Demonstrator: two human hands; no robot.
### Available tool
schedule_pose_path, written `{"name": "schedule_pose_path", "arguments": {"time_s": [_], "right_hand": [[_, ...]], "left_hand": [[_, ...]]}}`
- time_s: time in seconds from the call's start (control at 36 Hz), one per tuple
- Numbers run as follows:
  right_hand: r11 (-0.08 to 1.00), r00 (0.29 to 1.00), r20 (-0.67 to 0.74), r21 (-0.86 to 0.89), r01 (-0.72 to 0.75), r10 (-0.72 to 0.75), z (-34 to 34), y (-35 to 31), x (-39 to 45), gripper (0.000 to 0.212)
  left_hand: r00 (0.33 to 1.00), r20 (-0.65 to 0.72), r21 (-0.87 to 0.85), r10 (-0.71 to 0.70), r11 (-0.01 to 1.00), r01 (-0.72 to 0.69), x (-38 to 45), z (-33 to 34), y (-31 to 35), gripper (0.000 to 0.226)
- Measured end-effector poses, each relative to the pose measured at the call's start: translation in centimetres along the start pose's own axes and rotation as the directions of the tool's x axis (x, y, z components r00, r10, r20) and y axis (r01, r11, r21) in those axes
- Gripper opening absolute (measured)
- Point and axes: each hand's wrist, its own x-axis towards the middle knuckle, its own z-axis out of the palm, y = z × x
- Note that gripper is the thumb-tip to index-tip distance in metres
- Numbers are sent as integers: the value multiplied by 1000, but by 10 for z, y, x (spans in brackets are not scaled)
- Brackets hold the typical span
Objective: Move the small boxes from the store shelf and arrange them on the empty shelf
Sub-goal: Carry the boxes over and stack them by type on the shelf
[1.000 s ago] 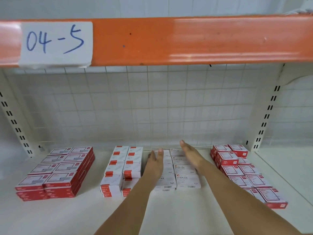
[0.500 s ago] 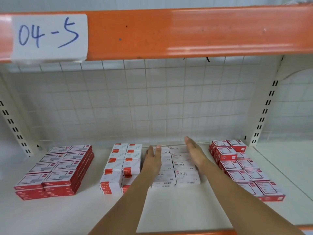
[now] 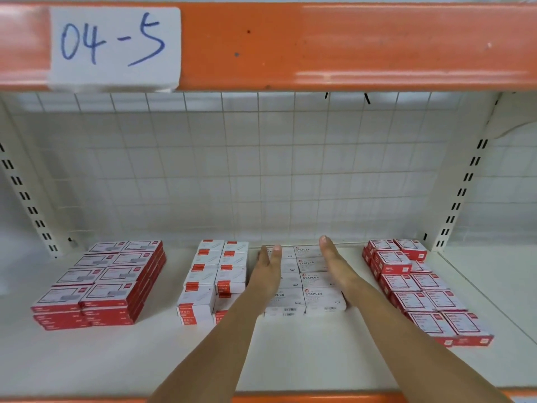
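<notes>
My left hand (image 3: 268, 270) and right hand (image 3: 337, 264) lie flat with straight fingers against the two sides of the white staple boxes (image 3: 315, 298) in the middle of the shelf (image 3: 290, 353), holding nothing, with red boxes (image 3: 98, 286) far left and more red ones (image 3: 421, 289) right.

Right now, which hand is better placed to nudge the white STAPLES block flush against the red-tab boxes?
Right. The right hand lies flat along the STAPLES block's far side, so it can push toward the red-tab boxes. The left hand sits between the two groups, blocking the gap.
</notes>
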Motion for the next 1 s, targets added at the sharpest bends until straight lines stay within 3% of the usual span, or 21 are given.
{"name": "schedule_pose_path", "arguments": {"time_s": [0.06,0.14,0.25,0.33,0.44,0.58,0.69,0.86,1.0], "right_hand": [[998,1000,-8,60,25,-25,0,-3,-6,115],[989,992,-74,99,110,-103,0,-5,-20,113],[958,931,-230,-21,285,-282,1,-1,-38,64],[910,852,-323,-202,363,-412,-4,-3,-55,47],[830,714,-450,-437,347,-536,-30,-1,-74,31],[850,609,-612,-475,227,-505,-88,22,-97,19],[831,654,-589,-543,116,-476,-130,50,-117,21],[712,857,-292,-692,118,-426,-179,83,-134,19],[663,868,-175,-719,209,-464,-183,90,-139,29]], "left_hand": [[999,-21,37,48,998,-47,-2,-1,-1,63],[981,-55,244,188,955,-169,-2,3,-4,64],[907,-70,428,416,833,-350,-9,20,-1,61],[843,-41,437,536,769,-467,-18,36,4,55],[783,-3,434,622,706,-559,-33,66,11,48],[774,99,480,625,651,-588,-60,116,20,39],[794,173,506,583,639,-580,-77,156,27,44],[814,158,600,559,601,-529,-92,193,35,54],[829,94,641,551,604,-474,-97,205,25,48]]}}
